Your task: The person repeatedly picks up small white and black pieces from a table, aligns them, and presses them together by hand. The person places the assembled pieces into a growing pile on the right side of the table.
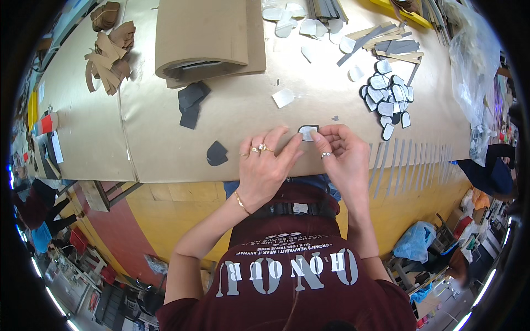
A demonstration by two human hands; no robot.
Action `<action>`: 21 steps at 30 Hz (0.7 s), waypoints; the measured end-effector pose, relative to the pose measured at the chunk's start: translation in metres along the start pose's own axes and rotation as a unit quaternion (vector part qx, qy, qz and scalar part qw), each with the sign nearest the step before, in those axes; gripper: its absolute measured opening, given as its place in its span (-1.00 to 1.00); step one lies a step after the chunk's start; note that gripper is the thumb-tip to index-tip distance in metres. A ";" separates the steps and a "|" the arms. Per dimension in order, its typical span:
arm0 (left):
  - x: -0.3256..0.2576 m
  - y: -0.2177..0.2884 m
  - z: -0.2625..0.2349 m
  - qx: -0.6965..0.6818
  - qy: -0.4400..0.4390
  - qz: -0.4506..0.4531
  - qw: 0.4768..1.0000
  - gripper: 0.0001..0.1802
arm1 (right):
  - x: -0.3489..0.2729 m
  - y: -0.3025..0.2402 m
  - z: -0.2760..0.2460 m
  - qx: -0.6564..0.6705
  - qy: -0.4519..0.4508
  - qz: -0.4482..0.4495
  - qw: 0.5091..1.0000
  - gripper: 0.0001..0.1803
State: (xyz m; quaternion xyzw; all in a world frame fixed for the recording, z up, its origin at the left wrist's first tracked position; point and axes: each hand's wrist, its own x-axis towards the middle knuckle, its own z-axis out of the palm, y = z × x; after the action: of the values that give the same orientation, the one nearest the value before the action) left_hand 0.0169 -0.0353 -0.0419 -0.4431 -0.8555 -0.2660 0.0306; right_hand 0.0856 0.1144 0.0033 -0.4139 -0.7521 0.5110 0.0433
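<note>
A small rounded tab (308,132), white on top with a black rim, lies at the table's front edge between my hands. My right hand (342,149) pinches its right side, the thumb on the white face and the other fingers curled. My left hand (268,160) rests flat to the left with fingers spread, and its index fingertip touches or nearly touches the tab's left side. Behind the tab is a loose white rounded piece (283,97). Black pieces lie left of my left hand, one single (217,153) and several overlapping (193,99).
At the right is a heap of black-rimmed white tabs (381,96), with thin grey strips (411,160) hanging along the front edge. Grey and tan strips (386,41) lie farther back. A folded brown sheet (204,38) stands back left, near brown pieces (110,58). Clear plastic (475,71) drapes the right end.
</note>
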 end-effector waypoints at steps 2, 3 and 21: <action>0.000 0.000 0.000 0.004 0.000 0.000 1.000 -0.57 | 0.000 0.000 -0.003 -0.012 -0.008 -0.010 1.000 -0.83; 0.000 0.000 0.000 0.003 -0.002 0.001 1.000 -0.57 | 0.000 0.000 -0.003 -0.021 -0.011 -0.012 1.000 -0.83; 0.000 -0.001 -0.002 0.002 -0.024 -0.004 1.000 -0.56 | -0.001 -0.004 0.000 -0.101 -0.001 -0.019 0.995 -0.87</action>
State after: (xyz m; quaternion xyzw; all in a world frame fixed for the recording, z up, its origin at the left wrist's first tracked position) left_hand 0.0157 -0.0371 -0.0404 -0.4458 -0.8582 -0.2540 0.0097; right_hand 0.0841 0.1126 0.0068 -0.4013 -0.8078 0.4317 0.0097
